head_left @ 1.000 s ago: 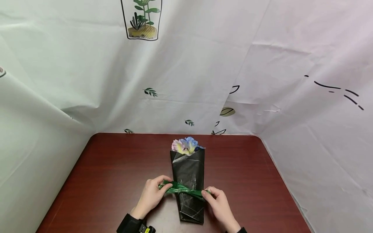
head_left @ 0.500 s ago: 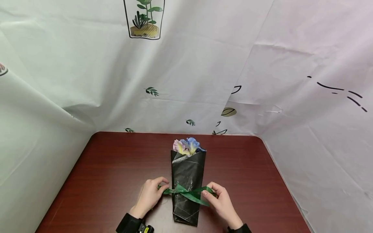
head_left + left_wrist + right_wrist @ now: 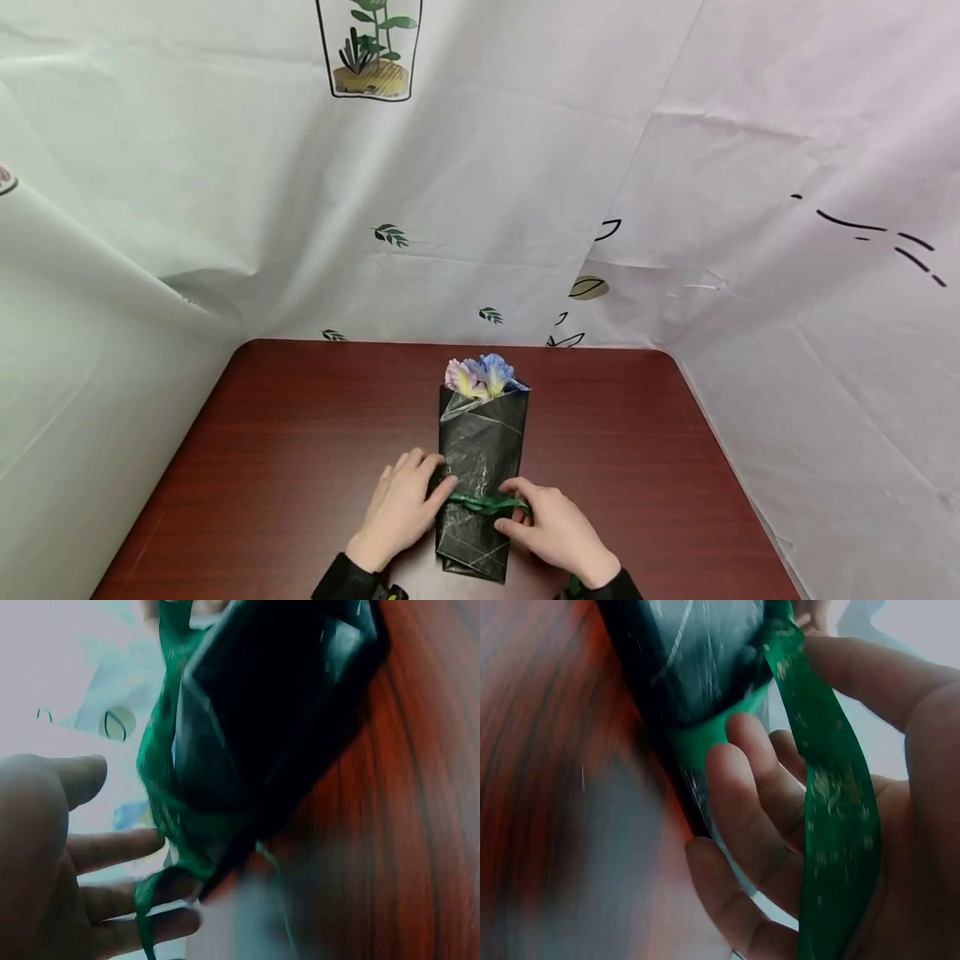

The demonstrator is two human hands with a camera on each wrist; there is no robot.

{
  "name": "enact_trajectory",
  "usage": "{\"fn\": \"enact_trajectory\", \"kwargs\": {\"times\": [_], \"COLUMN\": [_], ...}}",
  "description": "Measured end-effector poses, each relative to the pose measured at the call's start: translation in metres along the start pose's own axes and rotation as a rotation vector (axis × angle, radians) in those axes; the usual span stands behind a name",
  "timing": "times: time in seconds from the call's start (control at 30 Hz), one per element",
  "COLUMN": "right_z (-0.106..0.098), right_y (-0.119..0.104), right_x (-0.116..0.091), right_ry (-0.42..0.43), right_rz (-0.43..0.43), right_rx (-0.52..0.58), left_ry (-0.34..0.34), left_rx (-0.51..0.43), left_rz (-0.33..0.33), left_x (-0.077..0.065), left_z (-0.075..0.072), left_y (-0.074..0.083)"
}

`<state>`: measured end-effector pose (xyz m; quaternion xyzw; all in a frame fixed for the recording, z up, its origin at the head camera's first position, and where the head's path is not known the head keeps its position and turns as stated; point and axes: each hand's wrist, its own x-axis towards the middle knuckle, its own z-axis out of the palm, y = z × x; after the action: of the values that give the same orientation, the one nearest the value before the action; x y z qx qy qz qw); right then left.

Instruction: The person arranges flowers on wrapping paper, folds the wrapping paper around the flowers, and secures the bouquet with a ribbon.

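Note:
A bouquet wrapped in black paper [image 3: 480, 442] lies on the table, its pink and blue flowers [image 3: 482, 377] showing at the far end. Green ribbon [image 3: 483, 503] runs across the lower half of the wrap. My left hand [image 3: 401, 508] is at the bouquet's left edge, fingers extended; in the left wrist view a ribbon tail hangs over the fingers [image 3: 116, 847] without being pinched. On the other side, my right hand [image 3: 551, 527] has its thumb and fingers spread apart. A ribbon tail [image 3: 832, 787] passes loosely across its palm in the right wrist view.
The reddish-brown table [image 3: 315, 417] has rounded far corners. Pale printed cloth [image 3: 480, 167] hangs behind it and along both sides. Dark cuffs [image 3: 347, 579] cover both wrists.
Both hands have let go of the ribbon ends they pinched earlier and moved inward to the bouquet's sides. The ribbon now lies flatter and narrower across the wrap.

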<state>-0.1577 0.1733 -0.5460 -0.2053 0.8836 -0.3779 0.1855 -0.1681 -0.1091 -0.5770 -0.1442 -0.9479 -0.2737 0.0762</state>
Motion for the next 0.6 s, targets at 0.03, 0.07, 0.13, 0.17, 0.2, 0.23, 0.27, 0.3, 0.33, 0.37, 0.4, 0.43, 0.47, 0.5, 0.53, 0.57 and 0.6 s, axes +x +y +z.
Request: {"fn": "enact_trajectory", "kwargs": {"times": [0.03,0.07,0.13,0.17,0.2,0.23,0.27,0.3,0.33,0.37,0.4,0.43,0.47,0.5,0.53,0.57,0.6], "right_z": [0.002,0.004,0.007,0.008,0.009,0.01,0.01,0.011,0.012,0.012,0.013,0.014,0.015,0.016,0.017,0.019,0.02], "right_y": [0.0,-0.001,-0.001,-0.001,-0.001,-0.001,-0.002,-0.003,-0.004,-0.005,-0.006,-0.007,-0.008,-0.009,-0.009,-0.009,-0.009], "right_x": [0.001,0.002,0.004,0.005,0.005,0.005,0.005,0.005,0.005,0.005,0.006,0.007,0.008,0.01,0.011,0.013,0.014], "right_ry": [0.003,0.009,0.028,0.04,0.054,0.067,0.082,0.096,0.11,0.125,0.139,0.152,0.164,0.174,0.181,0.187,0.189], "right_rz": [-0.004,-0.01,-0.017,-0.018,-0.02,-0.02,-0.021,-0.019,-0.02,-0.022,-0.022,-0.02,-0.018,-0.011,-0.002,0.008,0.021], "right_rx": [-0.019,-0.038,-0.076,-0.098,-0.113,-0.129,-0.142,-0.153,-0.163,-0.173,-0.181,-0.193,-0.202,-0.206,-0.213,-0.213,-0.213], "left_ry": [-0.008,-0.02,-0.046,-0.058,-0.071,-0.082,-0.091,-0.096,-0.103,-0.11,-0.114,-0.117,-0.119,-0.121,-0.12,-0.114,-0.111], "left_rx": [0.018,0.033,0.031,0.02,-0.003,-0.027,-0.051,-0.069,-0.076,-0.08,-0.077,-0.07,-0.058,-0.044,-0.028,-0.01,0.006], "left_rz": [0.024,0.048,0.089,0.104,0.114,0.115,0.109,0.101,0.089,0.078,0.072,0.067,0.066,0.068,0.071,0.076,0.08], "left_x": [0.0,0.0,-0.001,-0.001,-0.002,-0.002,-0.003,-0.003,-0.003,-0.002,-0.002,-0.002,-0.002,-0.002,-0.002,-0.002,-0.002], "left_z": [0.001,0.001,0.001,0.0,0.0,-0.001,-0.001,-0.001,0.0,0.0,0.001,0.002,0.004,0.005,0.006,0.007,0.007], "left_y": [0.001,0.001,0.001,0.001,0.001,0.001,0.001,0.0,0.0,0.0,-0.001,-0.001,-0.002,-0.002,-0.002,-0.002,-0.002]}}
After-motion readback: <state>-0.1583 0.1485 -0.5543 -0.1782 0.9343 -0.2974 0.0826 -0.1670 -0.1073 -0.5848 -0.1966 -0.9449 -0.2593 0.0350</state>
